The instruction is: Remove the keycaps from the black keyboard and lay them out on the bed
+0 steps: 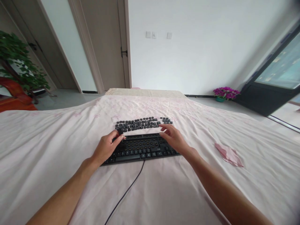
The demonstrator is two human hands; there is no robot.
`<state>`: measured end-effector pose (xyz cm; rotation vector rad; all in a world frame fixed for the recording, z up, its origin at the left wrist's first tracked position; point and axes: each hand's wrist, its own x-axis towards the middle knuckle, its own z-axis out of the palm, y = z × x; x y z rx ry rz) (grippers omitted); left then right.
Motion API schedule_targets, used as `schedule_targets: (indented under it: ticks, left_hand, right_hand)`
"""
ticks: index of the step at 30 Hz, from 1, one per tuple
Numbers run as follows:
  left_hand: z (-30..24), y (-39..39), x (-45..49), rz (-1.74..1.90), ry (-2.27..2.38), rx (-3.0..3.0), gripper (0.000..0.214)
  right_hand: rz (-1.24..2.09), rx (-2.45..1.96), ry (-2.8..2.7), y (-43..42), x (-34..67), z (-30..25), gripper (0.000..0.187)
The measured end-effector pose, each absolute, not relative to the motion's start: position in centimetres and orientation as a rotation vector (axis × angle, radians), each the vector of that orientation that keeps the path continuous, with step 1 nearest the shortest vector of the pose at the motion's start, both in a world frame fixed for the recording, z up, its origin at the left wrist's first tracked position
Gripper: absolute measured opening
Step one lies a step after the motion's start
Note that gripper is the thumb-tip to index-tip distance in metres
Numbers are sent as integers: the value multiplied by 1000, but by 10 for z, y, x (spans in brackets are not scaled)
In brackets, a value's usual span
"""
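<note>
A black keyboard [140,147] lies on the cloth in front of me, with many keycaps off its middle and upper rows; the space bar and bottom keys are in place. Loose black keycaps [140,125] are laid out in rows just beyond it. My left hand [109,144] is closed in a pinch over the keyboard's left end. At its fingertips shows a small black piece [119,130], too small to make out clearly. My right hand [172,137] is over the keyboard's right part, thumb and index finger apart, the index fingertip close to the loose keycaps.
The keyboard's cable [127,189] runs toward me over the pale flowered cloth [182,187]. A folded pink cloth [229,154] lies to the right. Beyond stand a white wall, doors, a potted plant [18,62] at left and purple flowers [226,93] at right.
</note>
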<state>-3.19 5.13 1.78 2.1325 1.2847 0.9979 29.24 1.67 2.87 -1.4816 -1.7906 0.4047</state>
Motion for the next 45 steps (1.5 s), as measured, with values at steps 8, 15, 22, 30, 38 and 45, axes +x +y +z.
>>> schedule_targets:
  ticks: [8,15,22,30,38,45]
  left_hand:
    - [19,35,4,817,1061,2484,26]
    - [17,45,-24,796,1016,2312,15]
    - [6,62,-81,999,1230,2241,21]
    - [-25,69,-97,1054,1346,2030,29]
    - [-21,69,-107,1103,1244,1893,31]
    - [-22,66,-111,1071,1152,1919,27]
  right_hand:
    - [619,-1006,-1974,11,197,54,31]
    - [814,-989,-1928,30,169,46,15]
    - [816,-1103,-1727,31,151,30,24]
    - [918,-1024,-1714,29,123,20,18]
    - [796,-931,-1911,25,108,24,14]
    - [875,-1017,-1830,27,102,22,17]
